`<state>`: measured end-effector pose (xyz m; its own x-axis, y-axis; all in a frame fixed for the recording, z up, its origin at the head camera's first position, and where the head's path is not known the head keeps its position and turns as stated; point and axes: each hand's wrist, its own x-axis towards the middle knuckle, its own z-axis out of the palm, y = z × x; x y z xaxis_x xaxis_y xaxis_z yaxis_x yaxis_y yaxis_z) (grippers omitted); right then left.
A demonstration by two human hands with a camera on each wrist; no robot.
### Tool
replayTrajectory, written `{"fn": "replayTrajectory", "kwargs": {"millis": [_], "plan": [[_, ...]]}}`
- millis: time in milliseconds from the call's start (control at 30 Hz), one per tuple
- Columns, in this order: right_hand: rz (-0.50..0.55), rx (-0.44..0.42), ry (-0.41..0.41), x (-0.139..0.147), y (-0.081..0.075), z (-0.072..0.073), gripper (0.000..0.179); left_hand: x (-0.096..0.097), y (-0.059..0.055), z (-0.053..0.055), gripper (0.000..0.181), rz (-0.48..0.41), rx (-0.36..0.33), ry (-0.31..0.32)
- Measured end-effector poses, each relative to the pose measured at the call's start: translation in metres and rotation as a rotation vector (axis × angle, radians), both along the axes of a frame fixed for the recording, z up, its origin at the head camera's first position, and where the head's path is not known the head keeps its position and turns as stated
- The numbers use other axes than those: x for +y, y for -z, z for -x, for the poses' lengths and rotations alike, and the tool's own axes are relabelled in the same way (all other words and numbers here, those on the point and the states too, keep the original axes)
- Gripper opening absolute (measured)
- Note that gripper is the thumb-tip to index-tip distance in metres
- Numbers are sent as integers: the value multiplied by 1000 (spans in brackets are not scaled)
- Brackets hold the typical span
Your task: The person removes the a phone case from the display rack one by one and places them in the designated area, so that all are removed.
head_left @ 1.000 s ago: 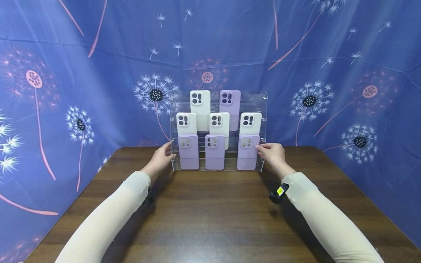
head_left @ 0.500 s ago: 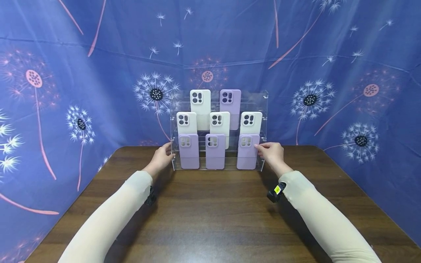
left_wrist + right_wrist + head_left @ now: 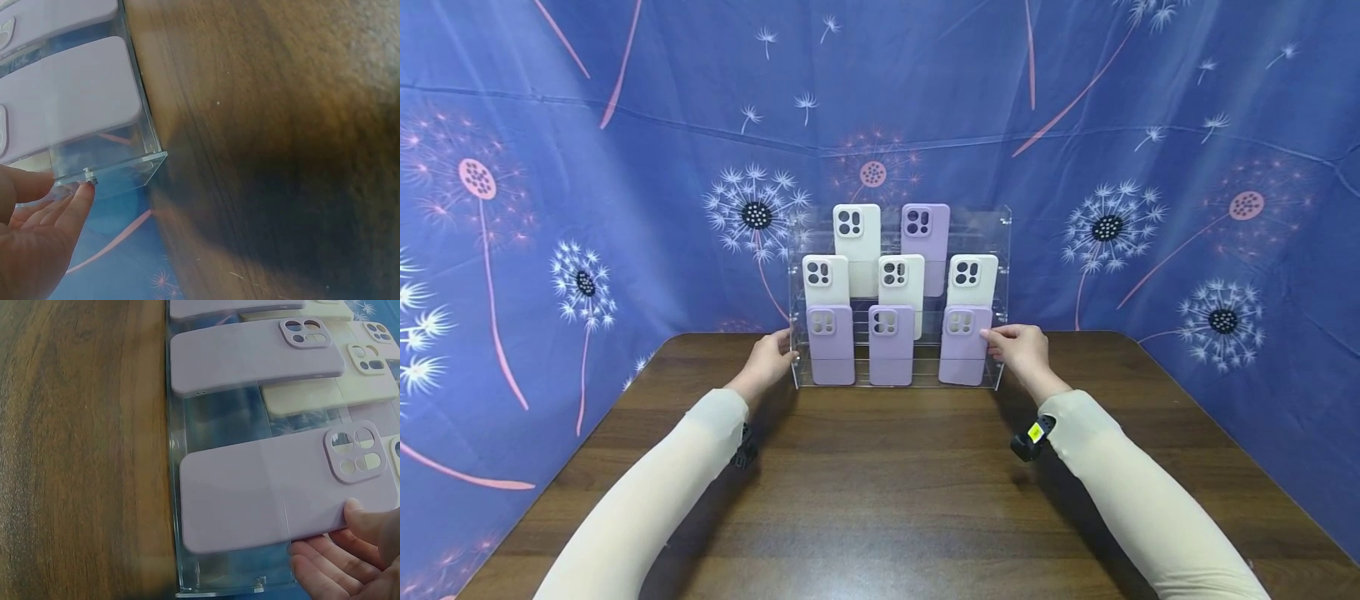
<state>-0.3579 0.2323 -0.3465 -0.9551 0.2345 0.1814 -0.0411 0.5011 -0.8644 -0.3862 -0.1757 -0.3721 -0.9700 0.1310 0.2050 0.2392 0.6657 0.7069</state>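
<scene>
A clear acrylic display stand [image 3: 859, 373] holds phone cases upright in three tiers. My right hand [image 3: 1021, 354] pinches the right edge of the front-right purple phone case [image 3: 964, 354]. In the right wrist view, the thumb lies on the face of this purple phone case [image 3: 250, 494] below its camera cutout, with fingers at the edge and behind. My left hand [image 3: 767, 362] holds the left side of the stand. The left wrist view has that hand [image 3: 37, 244] with thumb and fingers about the clear side panel [image 3: 134, 169], one fingertip at a small screw.
Two more purple cases [image 3: 831, 354] stand in the front tier. Behind are white cases [image 3: 901, 287], and the top tier bears one white case [image 3: 857, 237] and one purple case [image 3: 926, 237]. The brown wooden table [image 3: 880, 500] meets a blue dandelion-print cloth [image 3: 647, 192].
The front-right purple phone case has shifted very slightly left and tilted a little in my right hand. My left hand stays on the stand.
</scene>
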Motion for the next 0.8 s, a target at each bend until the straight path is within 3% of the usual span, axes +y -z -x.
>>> {"fn": "replayTrajectory", "kwargs": {"millis": [200, 433, 800], "plan": [[79, -10, -4, 2, -2, -2, 41, -2, 1, 0, 52, 8, -26, 10], [241, 55, -19, 4, -1, 0, 43, -4, 1, -1, 50, 13, -25, 15], [266, 158, -62, 9, -7, 2, 40, -4, 0, -2, 46, -25, -92, 25]]}}
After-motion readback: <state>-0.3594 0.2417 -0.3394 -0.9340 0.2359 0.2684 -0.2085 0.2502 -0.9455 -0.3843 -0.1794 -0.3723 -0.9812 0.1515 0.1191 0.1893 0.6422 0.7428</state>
